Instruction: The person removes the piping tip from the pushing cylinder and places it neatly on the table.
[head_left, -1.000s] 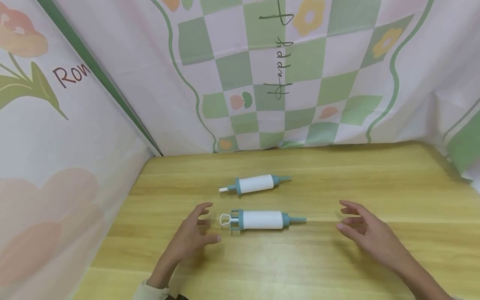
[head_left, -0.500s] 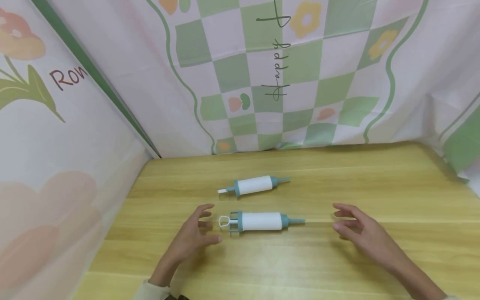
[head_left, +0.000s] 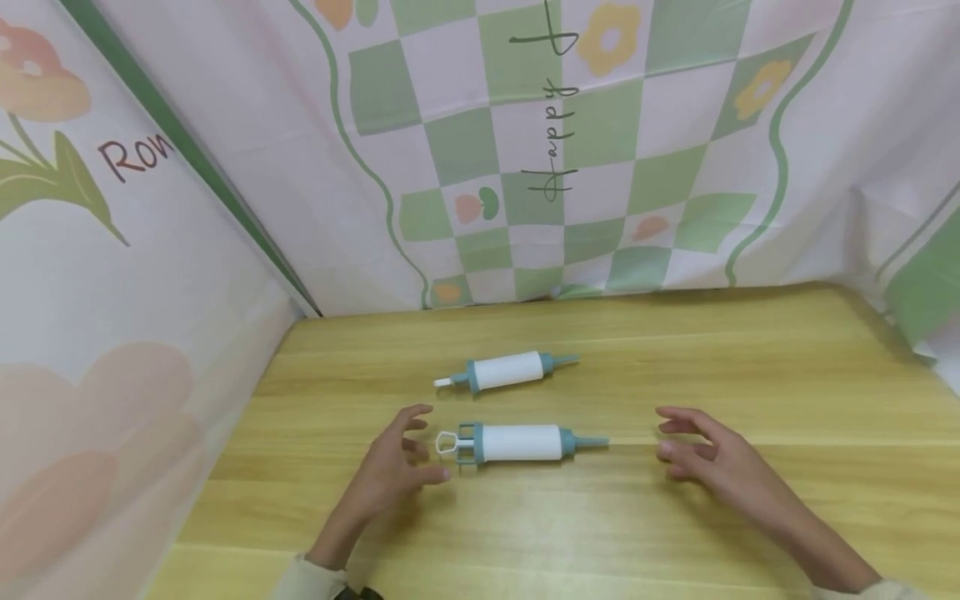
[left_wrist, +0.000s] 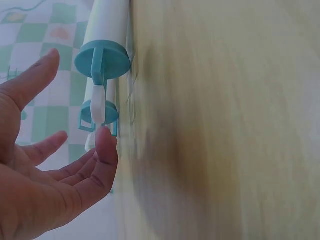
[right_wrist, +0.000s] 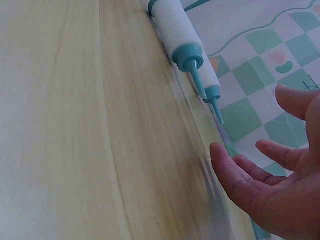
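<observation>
Two syringes lie on the wooden table, each with a white barrel, teal end cap and thin teal nozzle pointing right. The nearer syringe has its white loop handle beside my left hand, whose fingers are bent around empty space. In the left wrist view, a fingertip appears close to that handle; contact cannot be made out. The farther, slimmer-looking syringe lies slightly slanted behind it. My right hand hovers to the right of the nearer nozzle, fingers loosely bent and holding nothing.
The wood-grain table ends at the back against a hanging cloth with green checks and flowers. Another printed cloth stands along the left side.
My right hand has moved a little left, toward the nozzle. My left hand has shifted slightly right, closer to the loop handle. The syringes stay in place; the head view shifts slightly.
</observation>
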